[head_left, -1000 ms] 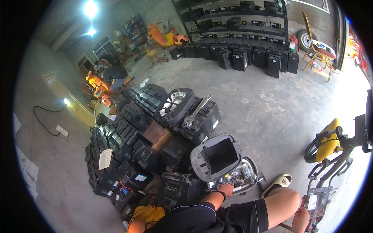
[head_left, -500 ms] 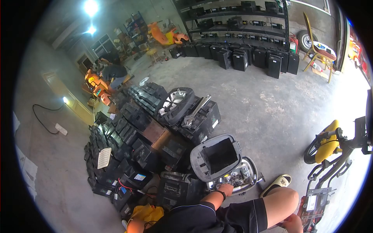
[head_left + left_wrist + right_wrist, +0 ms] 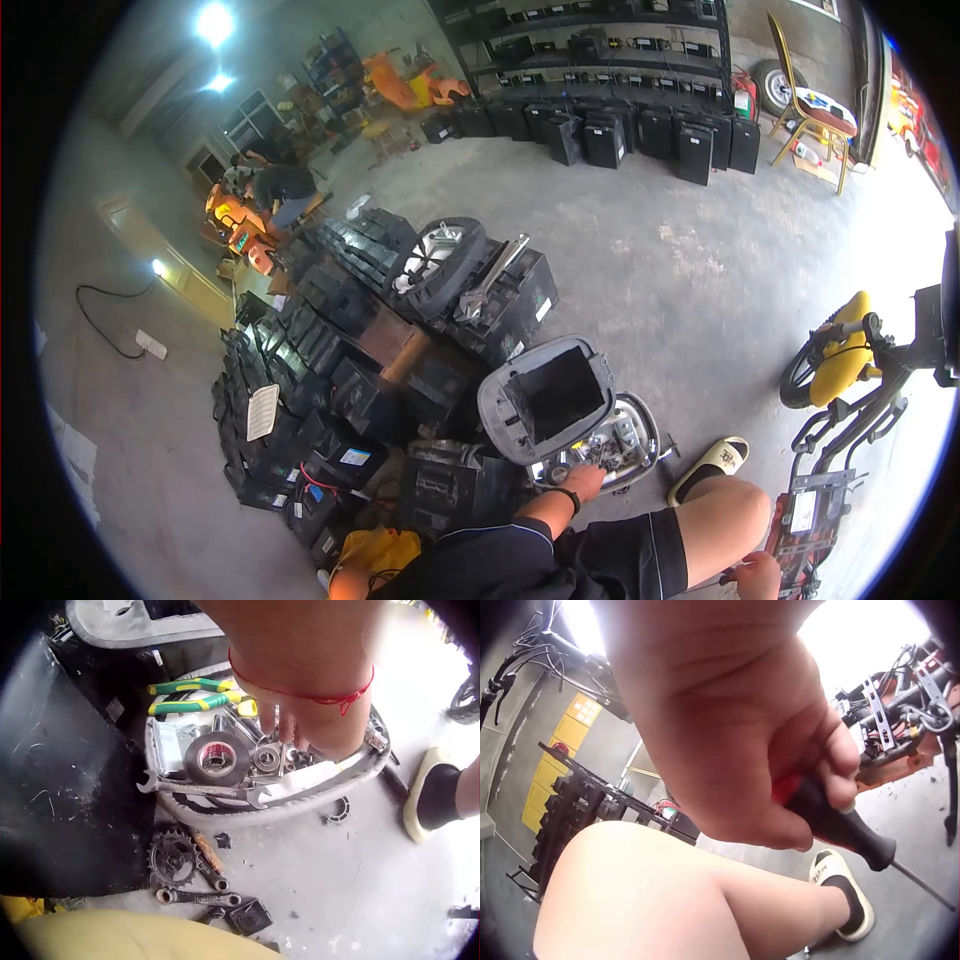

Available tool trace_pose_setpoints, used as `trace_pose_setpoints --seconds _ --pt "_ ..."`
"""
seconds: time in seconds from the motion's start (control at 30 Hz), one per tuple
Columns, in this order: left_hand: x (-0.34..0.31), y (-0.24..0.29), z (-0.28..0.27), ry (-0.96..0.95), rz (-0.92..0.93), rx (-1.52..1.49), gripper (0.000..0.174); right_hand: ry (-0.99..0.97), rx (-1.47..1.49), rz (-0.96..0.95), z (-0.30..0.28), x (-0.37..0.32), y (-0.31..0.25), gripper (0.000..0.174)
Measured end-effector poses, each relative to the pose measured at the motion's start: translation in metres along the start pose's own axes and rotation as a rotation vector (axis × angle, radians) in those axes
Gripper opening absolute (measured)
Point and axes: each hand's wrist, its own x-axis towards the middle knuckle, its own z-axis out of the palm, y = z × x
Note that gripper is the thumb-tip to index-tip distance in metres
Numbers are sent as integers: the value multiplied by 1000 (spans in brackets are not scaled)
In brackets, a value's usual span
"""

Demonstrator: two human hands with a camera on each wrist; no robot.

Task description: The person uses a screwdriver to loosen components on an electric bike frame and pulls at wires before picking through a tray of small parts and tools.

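Note:
The left hand [image 3: 585, 482] reaches into a grey-rimmed tray [image 3: 655, 437] of metal parts. In the left wrist view, its fingers [image 3: 287, 729] point down among small parts, their tips partly hidden. Beside them lie green-and-yellow pliers [image 3: 191, 705], a roll of black tape [image 3: 196, 763] and a bearing [image 3: 266, 760]; a double-ended wrench [image 3: 206, 789] rests across the tray's near edge. The right hand [image 3: 758, 575], beside the bent knee, grips a screwdriver [image 3: 855, 836] by its red and black handle, with the shaft pointing down and right in the right wrist view.
A grey open bin-like shell [image 3: 492, 405] overlaps the tray. Stacked black cases [image 3: 430, 490] stand left, with a wheel [image 3: 437, 262] on top. A bike frame [image 3: 815, 490] stands right, near a slippered foot [image 3: 722, 460]. A chainring [image 3: 174, 859] lies on the floor.
The head view has shifted slightly. The right hand has moved down and left from the bike frame. The left hand has moved slightly right over the tray, and the tape roll shows more clearly.

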Motion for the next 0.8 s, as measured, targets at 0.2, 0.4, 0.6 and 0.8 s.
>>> trace_pose_setpoints --seconds 0.2,0.4,0.6,0.8 --pt "8 19 -12 274 74 -117 17 96 499 -106 8 -11 -4 25" --pt "6 4 12 146 -250 -45 30 116 142 25 20 -22 11 26" --pt "21 -37 26 160 -370 -84 25 79 33 68 11 -34 -5 30" --pt "34 -26 20 190 -357 -166 25 144 265 179 -63 -23 -148 43"
